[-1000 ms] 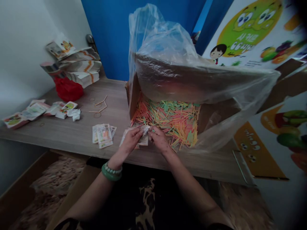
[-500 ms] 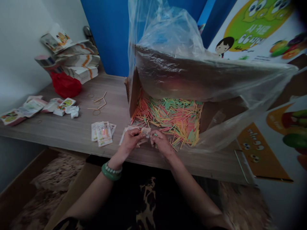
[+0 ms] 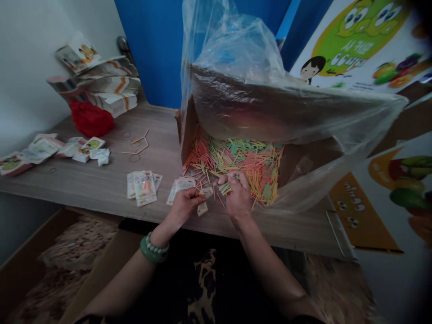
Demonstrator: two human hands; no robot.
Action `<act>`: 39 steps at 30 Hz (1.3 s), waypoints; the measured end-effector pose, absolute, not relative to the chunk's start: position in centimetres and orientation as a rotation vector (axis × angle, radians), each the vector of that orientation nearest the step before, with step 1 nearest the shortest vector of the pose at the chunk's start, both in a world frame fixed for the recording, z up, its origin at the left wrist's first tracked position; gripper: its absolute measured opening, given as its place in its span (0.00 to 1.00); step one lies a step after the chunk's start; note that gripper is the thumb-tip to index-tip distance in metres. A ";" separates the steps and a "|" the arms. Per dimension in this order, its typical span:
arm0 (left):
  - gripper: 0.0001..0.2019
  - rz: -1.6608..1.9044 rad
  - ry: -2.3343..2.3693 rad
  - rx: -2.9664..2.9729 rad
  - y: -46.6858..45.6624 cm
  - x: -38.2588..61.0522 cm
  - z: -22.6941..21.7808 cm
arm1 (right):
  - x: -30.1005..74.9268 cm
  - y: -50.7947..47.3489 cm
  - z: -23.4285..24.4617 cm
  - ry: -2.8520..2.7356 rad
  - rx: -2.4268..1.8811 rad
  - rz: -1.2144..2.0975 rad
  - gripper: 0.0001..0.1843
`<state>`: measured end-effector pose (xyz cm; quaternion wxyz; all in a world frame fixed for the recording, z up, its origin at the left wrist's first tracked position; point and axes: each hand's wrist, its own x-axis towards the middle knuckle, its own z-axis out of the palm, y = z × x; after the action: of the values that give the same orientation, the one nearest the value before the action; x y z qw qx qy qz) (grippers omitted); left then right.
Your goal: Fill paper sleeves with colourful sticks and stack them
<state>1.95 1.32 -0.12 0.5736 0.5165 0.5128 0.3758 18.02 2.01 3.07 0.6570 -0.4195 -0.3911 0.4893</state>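
Pinched in my left hand point(image 3: 182, 206) is a small printed plastic packet point(image 3: 206, 192), at the table's front edge. A similar packet lies just below it. My right hand point(image 3: 240, 198) is curled round a small bunch of thin green and yellow sticks point(image 3: 225, 188), a little right of the packet and apart from it. Behind it, a heap of pink, green, yellow and orange sticks point(image 3: 236, 155) spills from a cardboard box point(image 3: 187, 130) lined with clear plastic. Flat printed packets point(image 3: 180, 185) lie beside my left hand. Further left are packets with coloured sticks inside point(image 3: 146, 188).
A clear plastic sheet point(image 3: 303, 112) drapes over the box to the right. Rubber bands and bent sticks point(image 3: 140, 146) lie on the table point(image 3: 111, 191). At left are a red bag point(image 3: 90, 119), stacked printed cartons point(image 3: 114, 87) and small boxes point(image 3: 88, 148).
My right hand has moved right and up, away from the packet, and its bunch of sticks shows more clearly. My left hand keeps its pinch on the packet.
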 end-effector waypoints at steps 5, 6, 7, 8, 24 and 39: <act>0.20 0.837 1.130 1.153 1.0 2.5 1.4 | 16.2 2.0 4.9 -0.959 -0.934 1.030 0.10; 0.20 0.819 1.115 1.147 0.9 2.5 1.6 | 16.0 1.9 4.9 -0.987 -0.950 1.026 0.11; 0.20 0.803 1.100 1.144 0.9 2.5 1.7 | 15.8 1.8 4.7 -1.014 -0.972 1.029 0.11; 0.20 0.794 1.091 1.142 0.8 2.4 1.7 | 15.8 1.7 4.5 -1.040 -0.994 1.034 0.11; 0.15 0.872 1.047 1.015 0.7 1.9 -0.7 | 17.9 1.3 1.8 -1.241 -1.058 1.186 0.11; 0.14 0.967 0.965 1.369 1.1 2.8 0.8 | 18.0 1.9 2.1 -1.470 -1.034 1.293 0.13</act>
<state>2.81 1.09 0.82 0.5676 0.5827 0.4109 0.4117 18.03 1.89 2.08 0.4474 -0.4176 -0.5938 0.5223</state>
